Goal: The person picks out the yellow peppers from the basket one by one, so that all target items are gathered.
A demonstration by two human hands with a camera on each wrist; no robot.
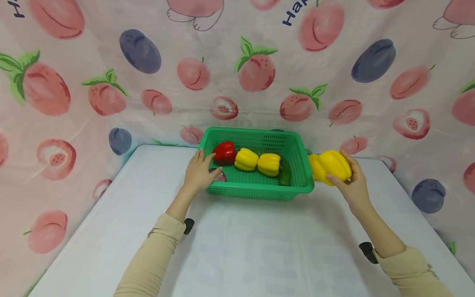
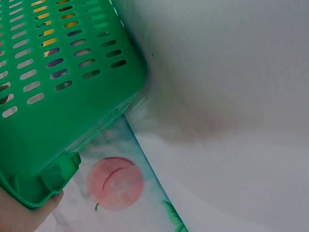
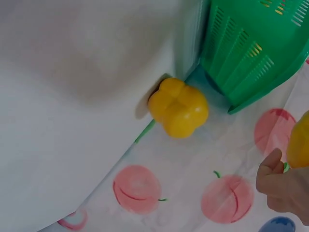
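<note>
A green plastic basket [image 1: 256, 190] stands on the white table. My left hand [image 1: 200, 171] grips the basket's left rim, with the thumb reaching over the inside. Inside lie a red bell pepper [image 1: 224, 153], two yellow bell peppers [image 1: 246, 159], a dark green cucumber-like vegetable [image 1: 284, 174] and a purple vegetable [image 1: 219, 175] partly hidden by my left hand. Right of the basket, my right hand [image 1: 352, 183] holds a yellow bell pepper [image 1: 334, 163] between thumb and fingers. Another yellow bell pepper [image 3: 178, 107] rests on the table beside the basket, partly covered in the head view.
The white table [image 1: 256, 247] runs up to a fruit-printed cloth [image 1: 222, 62] hanging behind it. That cloth also shows past the table's edge in both wrist views. A dark wrist strap piece [image 1: 188, 226] shows at the left cuff, another [image 1: 368, 251] at the right.
</note>
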